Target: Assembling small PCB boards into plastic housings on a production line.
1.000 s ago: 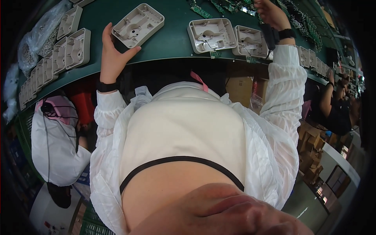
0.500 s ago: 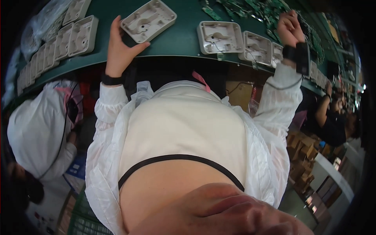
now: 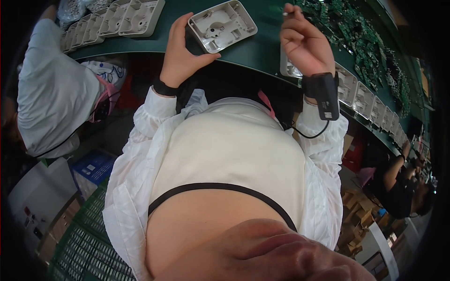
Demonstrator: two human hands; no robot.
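A pale grey plastic housing [image 3: 230, 33], a shallow open box with moulded ribs and posts inside, rests on the green bench top. My left hand [image 3: 182, 52] grips its left end, thumb along the near edge and fingers around the left corner. Off to the right, my right hand [image 3: 307, 44] is raised, fingers curled and tips pinched together. A tiny whitish piece [image 3: 285, 14] shows at those fingertips; its kind is too small to make out. Behind this hand, a second housing [image 3: 285, 65] is mostly hidden.
Green circuit boards [image 3: 365, 51] lie heaped at the far right. More housings [image 3: 375, 110] line the bench's right edge, and another row [image 3: 140, 21] stands at the left beside clear plastic bags [image 3: 70, 9]. Co-workers sit to the left and far right.
My right hand has come left from beside the circuit boards, nearer the held housing. My left hand keeps its grip on the housing. The whole view has shifted.
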